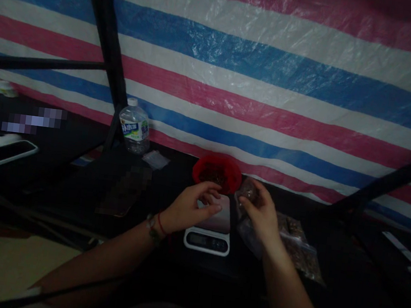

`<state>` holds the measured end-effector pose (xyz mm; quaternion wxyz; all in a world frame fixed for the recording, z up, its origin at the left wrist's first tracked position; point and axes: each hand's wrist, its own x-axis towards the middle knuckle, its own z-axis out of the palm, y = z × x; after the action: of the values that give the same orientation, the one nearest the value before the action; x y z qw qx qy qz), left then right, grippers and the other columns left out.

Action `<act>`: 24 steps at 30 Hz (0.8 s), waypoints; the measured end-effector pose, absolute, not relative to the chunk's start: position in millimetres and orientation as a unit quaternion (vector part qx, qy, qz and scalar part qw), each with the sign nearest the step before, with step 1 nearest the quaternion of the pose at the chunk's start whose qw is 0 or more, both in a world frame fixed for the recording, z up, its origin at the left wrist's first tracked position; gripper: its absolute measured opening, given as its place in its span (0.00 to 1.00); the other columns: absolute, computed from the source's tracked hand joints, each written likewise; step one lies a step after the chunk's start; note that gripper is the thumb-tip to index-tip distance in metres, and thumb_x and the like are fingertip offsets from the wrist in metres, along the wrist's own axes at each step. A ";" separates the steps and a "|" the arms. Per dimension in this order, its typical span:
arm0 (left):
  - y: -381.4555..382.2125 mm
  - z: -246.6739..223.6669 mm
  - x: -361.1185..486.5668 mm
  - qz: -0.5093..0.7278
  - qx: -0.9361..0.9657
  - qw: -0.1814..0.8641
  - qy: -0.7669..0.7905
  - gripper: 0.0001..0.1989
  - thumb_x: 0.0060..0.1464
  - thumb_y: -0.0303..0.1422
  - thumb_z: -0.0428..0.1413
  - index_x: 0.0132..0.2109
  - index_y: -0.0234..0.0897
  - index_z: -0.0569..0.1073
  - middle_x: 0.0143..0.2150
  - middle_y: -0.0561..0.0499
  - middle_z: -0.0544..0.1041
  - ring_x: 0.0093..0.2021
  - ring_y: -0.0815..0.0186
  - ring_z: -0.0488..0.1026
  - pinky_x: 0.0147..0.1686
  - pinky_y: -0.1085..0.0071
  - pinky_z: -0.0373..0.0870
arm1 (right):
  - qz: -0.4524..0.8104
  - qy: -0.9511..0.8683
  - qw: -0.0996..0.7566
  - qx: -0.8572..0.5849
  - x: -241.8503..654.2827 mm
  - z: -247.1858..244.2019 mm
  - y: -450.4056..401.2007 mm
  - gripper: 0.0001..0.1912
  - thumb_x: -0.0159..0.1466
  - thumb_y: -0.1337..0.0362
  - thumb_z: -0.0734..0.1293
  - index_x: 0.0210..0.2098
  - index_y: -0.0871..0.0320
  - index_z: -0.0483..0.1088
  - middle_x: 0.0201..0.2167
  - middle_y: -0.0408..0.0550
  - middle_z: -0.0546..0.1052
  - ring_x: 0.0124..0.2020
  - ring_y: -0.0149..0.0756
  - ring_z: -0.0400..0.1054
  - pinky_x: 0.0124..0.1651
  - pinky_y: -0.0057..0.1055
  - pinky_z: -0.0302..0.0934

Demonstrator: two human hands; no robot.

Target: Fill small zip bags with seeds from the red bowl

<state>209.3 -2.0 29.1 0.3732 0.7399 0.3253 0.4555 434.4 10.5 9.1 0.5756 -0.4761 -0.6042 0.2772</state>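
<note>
My left hand [193, 205] extends from the near left, fingers [209, 186] loosely parted; further right, my right hand [263, 212] curls in a pinch.

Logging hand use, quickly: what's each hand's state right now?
Left hand: open, loosely curled over the scale, nothing visible in it.
Right hand: closed on a clear plastic bag with brown contents.

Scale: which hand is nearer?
Left. The left hand is partly over the scale; the right hand is off to its right, holding a plastic bag.
</note>
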 end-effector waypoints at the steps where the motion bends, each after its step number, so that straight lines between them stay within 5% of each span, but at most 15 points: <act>1: -4.3 31.6 212.2 0.443 0.741 0.393 0.317 0.19 0.53 0.36 0.59 0.50 0.33 0.71 0.42 0.46 0.78 0.35 0.68 0.75 0.35 0.72 0.72 | 0.309 -0.601 0.583 -0.452 419.5 12.8 0.1 0.31 0.54 0.58 0.73 0.56 0.51 0.65 0.55 0.51 0.70 0.54 0.44 0.67 0.57 0.45 0.61; 5: -16.9 40.9 213.9 0.425 0.743 0.405 0.321 0.10 0.56 0.35 0.55 0.40 0.33 0.75 0.35 0.49 0.78 0.33 0.69 0.74 0.32 0.75 0.69 | 0.320 -0.583 0.602 -0.442 384.5 21.1 -24.5 0.28 0.54 0.60 0.73 0.53 0.51 0.65 0.52 0.49 0.72 0.52 0.43 0.67 0.56 0.44 0.62; 12: -38.0 51.2 197.0 0.403 0.723 0.406 0.386 0.10 0.50 0.36 0.60 0.29 0.33 0.74 0.25 0.53 0.74 0.25 0.72 0.70 0.25 0.78 0.64 | 0.261 -0.585 0.592 -0.489 361.0 25.8 -34.7 0.27 0.54 0.60 0.72 0.52 0.53 0.64 0.51 0.50 0.71 0.53 0.44 0.66 0.56 0.44 0.61; 19: -39.9 43.5 174.2 0.417 0.674 0.489 0.363 0.12 0.56 0.36 0.54 0.30 0.32 0.75 0.25 0.52 0.75 0.26 0.70 0.71 0.29 0.76 0.67 | 0.200 -0.653 0.548 -0.482 347.1 28.7 -39.0 0.27 0.60 0.59 0.67 0.58 0.54 0.59 0.56 0.54 0.67 0.56 0.44 0.63 0.55 0.45 0.61; 24: -36.3 37.3 167.3 0.450 0.655 0.491 0.356 0.11 0.55 0.37 0.56 0.31 0.33 0.75 0.28 0.51 0.76 0.29 0.69 0.72 0.31 0.75 0.68 | 0.160 -0.743 0.442 -0.477 341.3 45.7 -54.9 0.13 0.58 0.60 0.70 0.41 0.55 0.69 0.41 0.50 0.74 0.43 0.41 0.68 0.43 0.37 0.64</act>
<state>167.3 -36.3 37.3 0.4912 0.6553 0.3557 0.4503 341.3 -54.9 45.7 0.4424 -0.4766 -0.7427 0.1598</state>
